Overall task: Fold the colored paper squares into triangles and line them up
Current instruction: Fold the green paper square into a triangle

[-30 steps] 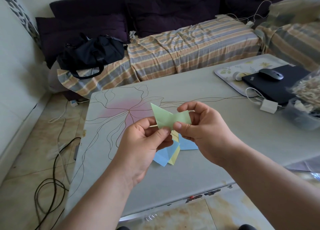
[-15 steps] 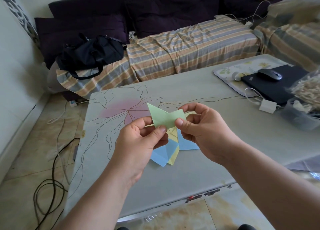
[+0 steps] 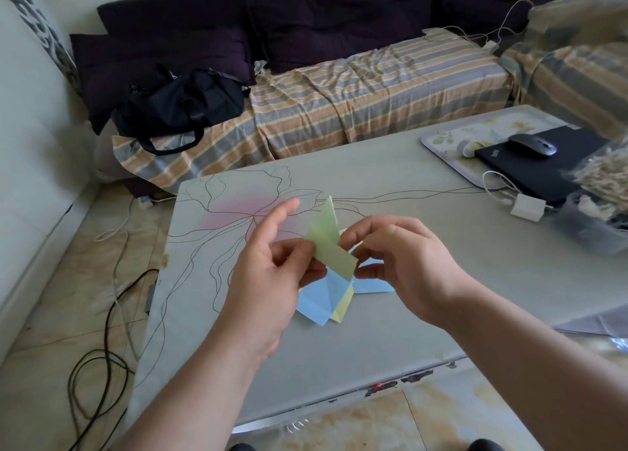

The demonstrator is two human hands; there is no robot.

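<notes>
Green paper: the folded green paper (image 3: 331, 246) is held above the table near the centre of the frame; a second ago it lay flat and wide between the hands like a bow, now it stands turned on end, one point up and its long edge slanting down to the right.
Left hand: the left hand (image 3: 272, 274) had thumb and forefinger pinched on the paper's left half; now the forefinger is lifted and stretched out toward the upper right, with the thumb and lower fingers touching the paper's left edge. Whether they truly clamp it cannot be told.
Right hand: the right hand (image 3: 404, 263) pinches the paper's right side with curled fingers and thumb, much as before.
Other papers: blue paper (image 3: 323, 299) and yellow paper (image 3: 343, 309) lie overlapping on the table under the hands, unmoved.
Surface: a grey table (image 3: 390, 185) with a thin line drawing and a pink patch toward centre left.
Right edge of frame: a flowered tray (image 3: 445, 141), a black laptop (image 3: 540, 168) with a mouse (image 3: 531, 146) on it, a white charger (image 3: 526, 207).
Room: across the top, a dark sofa with a striped cover (image 3: 367, 90); upper left, a black bag (image 3: 180, 105); lower left, cables (image 3: 98, 359) on a tiled floor.
</notes>
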